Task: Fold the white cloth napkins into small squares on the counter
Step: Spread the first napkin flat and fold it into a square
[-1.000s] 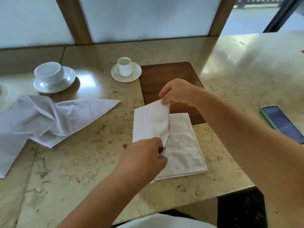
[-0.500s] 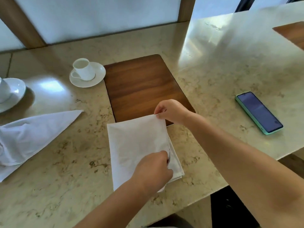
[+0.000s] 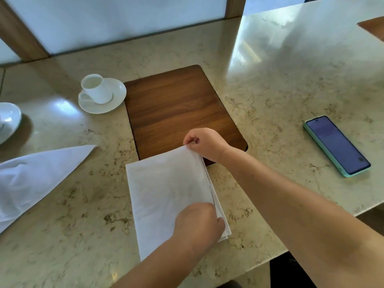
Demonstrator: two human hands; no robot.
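A white cloth napkin (image 3: 168,194), folded into a layered rectangle, lies flat on the marble counter (image 3: 270,90) near its front edge. Its far corner overlaps a wooden inlay (image 3: 178,109). My right hand (image 3: 204,143) pinches the napkin's far right corner. My left hand (image 3: 197,224) pinches the near right corner, and its arm covers the napkin's near edge. The stacked layers show along the right side. A second white napkin (image 3: 35,177), unfolded and rumpled, lies at the left with one pointed corner toward the middle.
A small white cup on a saucer (image 3: 101,93) stands left of the wooden inlay. Another saucer (image 3: 8,119) sits at the far left edge. A phone in a teal case (image 3: 336,145) lies to the right. The counter's front edge runs close under my arms.
The raised top layer of the napkin has come down to the right and now lies flat on the lower layers. Both hands stayed on its right corners. The camera view has swung right.
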